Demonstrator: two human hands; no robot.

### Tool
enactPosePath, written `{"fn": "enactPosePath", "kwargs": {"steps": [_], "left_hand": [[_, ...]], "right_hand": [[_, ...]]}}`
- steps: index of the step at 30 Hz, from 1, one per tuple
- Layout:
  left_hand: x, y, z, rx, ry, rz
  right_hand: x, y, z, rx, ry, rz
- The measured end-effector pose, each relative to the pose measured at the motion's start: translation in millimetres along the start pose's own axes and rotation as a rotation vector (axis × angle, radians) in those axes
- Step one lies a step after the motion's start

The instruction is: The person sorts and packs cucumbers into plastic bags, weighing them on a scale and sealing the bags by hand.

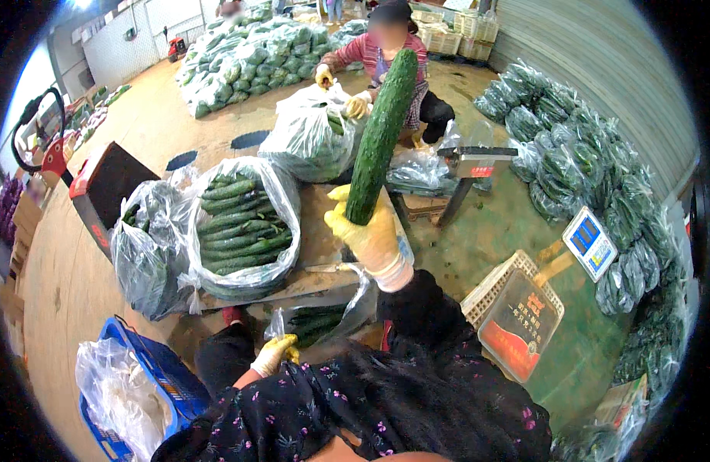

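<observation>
My right hand, in a yellow-coated glove, is closed round the lower end of a long dark green cucumber and holds it upright. Low in front of my lap, my left hand, gloved as well, pinches the edge of a clear plastic bag. Inside this bag lie a few cucumbers. Just beyond, a large open bag stands on a low platform, filled with cucumbers stacked in rows.
Across from me a person in gloves handles another bag of cucumbers. A blue basket with plastic bags is at lower left. On the right are a scale with its display and piled bagged vegetables.
</observation>
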State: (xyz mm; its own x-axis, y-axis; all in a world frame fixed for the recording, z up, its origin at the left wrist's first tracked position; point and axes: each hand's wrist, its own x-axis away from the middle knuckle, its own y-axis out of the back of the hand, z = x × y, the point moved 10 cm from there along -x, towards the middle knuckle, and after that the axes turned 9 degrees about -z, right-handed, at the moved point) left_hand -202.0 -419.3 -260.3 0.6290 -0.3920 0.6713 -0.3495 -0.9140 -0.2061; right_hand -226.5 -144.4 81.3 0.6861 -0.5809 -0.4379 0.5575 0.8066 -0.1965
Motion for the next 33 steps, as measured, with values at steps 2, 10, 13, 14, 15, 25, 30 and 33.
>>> {"fn": "enactPosePath", "kwargs": {"steps": [2,10,13,14,15,25,30,33], "left_hand": [[0.3,-2.1,-3.1,0.014,-0.007,0.011],[0.8,4.4,-9.2,0.062,-0.037,0.055],[14.6,-3.3,-20.4,0.001,-0.079,0.088],[25.1,-8.6,-29.9,-0.088,-0.131,0.147],[29.6,-4.8,-30.2,-0.088,-0.162,0.162],[53.5,13.4,-21.3,-0.144,-0.128,0.023],[58.8,12.4,-21.3,-0.115,-0.137,0.006],[70.5,3.1,-37.1,-0.076,-0.170,0.012]], "right_hand": [[-8.5,8.1,-30.0,-0.154,-0.155,-0.011],[2.9,49.7,-188.5,-0.860,-0.972,-0.244],[19.3,59.7,-202.8,-0.839,-0.957,-0.313],[20.1,49.3,-185.7,-0.858,-0.943,-0.198],[16.9,46.0,-172.3,-0.766,-0.891,-0.155],[24.0,36.8,58.6,-0.143,-0.052,0.019],[49.9,33.9,56.8,0.177,0.173,0.004],[69.9,22.5,12.7,0.253,0.061,0.115]]}}
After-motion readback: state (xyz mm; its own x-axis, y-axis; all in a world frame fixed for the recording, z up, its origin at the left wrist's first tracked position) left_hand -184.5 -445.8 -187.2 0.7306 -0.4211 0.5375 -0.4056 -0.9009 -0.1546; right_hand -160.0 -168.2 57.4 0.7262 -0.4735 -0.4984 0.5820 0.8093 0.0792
